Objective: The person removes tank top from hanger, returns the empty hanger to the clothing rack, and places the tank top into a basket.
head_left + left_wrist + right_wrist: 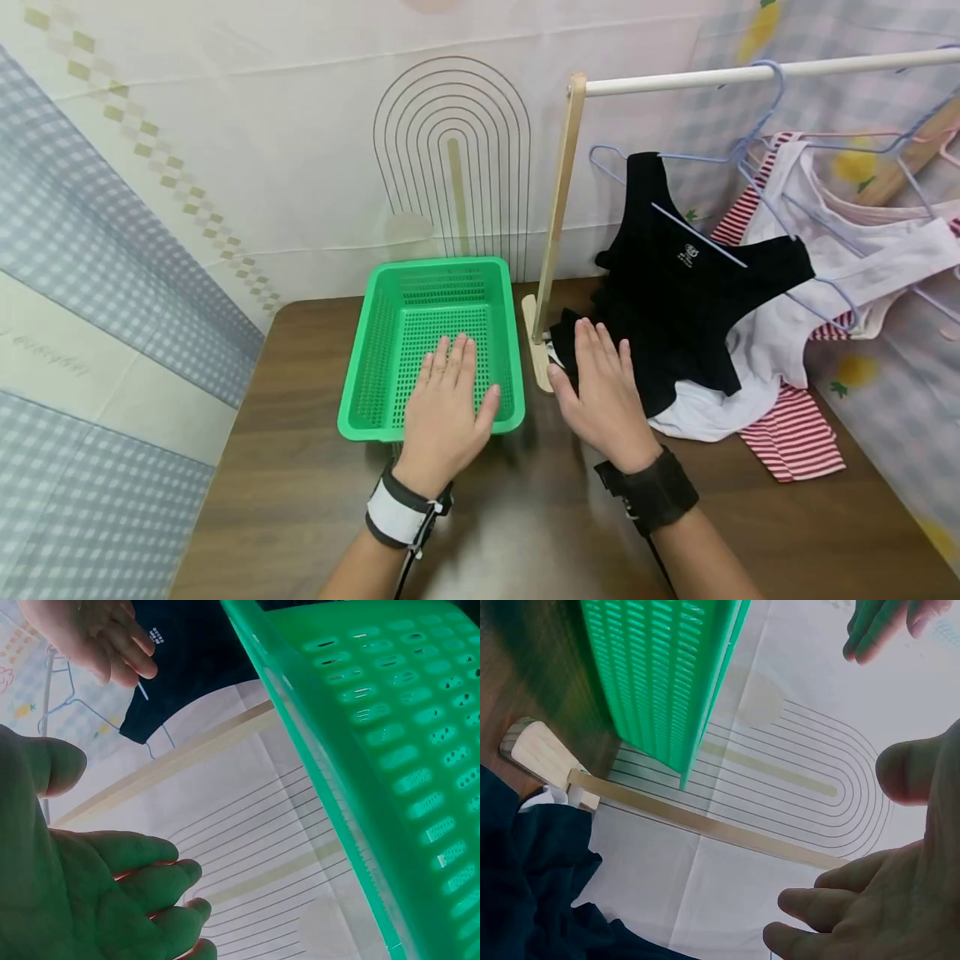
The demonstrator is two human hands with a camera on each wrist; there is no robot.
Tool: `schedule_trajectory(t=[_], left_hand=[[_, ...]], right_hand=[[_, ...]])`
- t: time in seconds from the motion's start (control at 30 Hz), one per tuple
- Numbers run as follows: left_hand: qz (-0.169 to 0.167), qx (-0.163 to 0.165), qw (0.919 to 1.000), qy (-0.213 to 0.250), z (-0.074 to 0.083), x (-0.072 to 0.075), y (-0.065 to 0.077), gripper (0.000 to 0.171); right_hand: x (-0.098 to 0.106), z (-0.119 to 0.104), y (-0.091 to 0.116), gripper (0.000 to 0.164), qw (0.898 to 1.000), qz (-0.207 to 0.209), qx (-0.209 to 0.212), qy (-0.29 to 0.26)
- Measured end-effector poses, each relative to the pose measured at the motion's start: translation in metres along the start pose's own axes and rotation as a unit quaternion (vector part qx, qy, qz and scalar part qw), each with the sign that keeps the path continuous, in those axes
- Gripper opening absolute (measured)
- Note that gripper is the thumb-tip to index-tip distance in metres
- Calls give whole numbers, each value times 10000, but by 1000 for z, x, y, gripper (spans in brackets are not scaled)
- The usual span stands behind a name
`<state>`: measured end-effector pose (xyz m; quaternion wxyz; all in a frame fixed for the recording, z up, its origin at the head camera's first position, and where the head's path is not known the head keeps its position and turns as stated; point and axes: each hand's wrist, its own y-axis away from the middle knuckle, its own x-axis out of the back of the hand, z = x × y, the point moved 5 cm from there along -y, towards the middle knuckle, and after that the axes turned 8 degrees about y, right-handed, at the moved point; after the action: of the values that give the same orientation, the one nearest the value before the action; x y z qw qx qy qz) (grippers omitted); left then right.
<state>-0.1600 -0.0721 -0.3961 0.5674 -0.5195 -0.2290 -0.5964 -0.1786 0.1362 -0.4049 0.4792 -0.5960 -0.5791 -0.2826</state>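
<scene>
My left hand (pixel 444 408) is held over the near part of a green plastic basket (pixel 351 392), its fingers straight and nothing in them. The basket has slotted walls, and no contents show inside it. To the right, my right hand (pixel 606 400) is spread flat, also holding nothing, in front of a black tank top (pixel 675 275) on a blue hanger (pixel 697 157). In the left wrist view the left palm (pixel 90 900) faces the camera beside the basket wall (pixel 330 780). The right wrist view shows the right fingers (pixel 817 907) extended near the rack's post.
A rack with a white rail (pixel 690 79) and wooden post (pixel 561 208) stands at the right. Behind the tank top hang a white garment (pixel 795 192) and a red-striped garment (pixel 798 437). A patterned cloth (pixel 300 150) covers the wall behind the wooden table (pixel 285 467).
</scene>
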Motion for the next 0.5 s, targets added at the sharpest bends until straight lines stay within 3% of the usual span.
schedule_trajectory(t=[0.13,0.23,0.33,0.43,0.5], left_hand=[[126,-22,9999,25,1,3,2,70],[315,-142,9994,-5,0,5,6,69],[865,-463,9952,-6,0,10,12,60],[1485,-889,9849,6,-3,13,20,46],[1711,-1076,9794,-18,-7,12,25,39]], right_hand=[[7,-1,-1,75,9997,203,-12,-118],[20,2,-3,70,9968,745,-51,-301],[40,7,-7,62,9880,1456,-49,-508],[67,17,-15,56,9748,2154,-81,-584],[86,25,-22,53,9650,2559,-128,-568]])
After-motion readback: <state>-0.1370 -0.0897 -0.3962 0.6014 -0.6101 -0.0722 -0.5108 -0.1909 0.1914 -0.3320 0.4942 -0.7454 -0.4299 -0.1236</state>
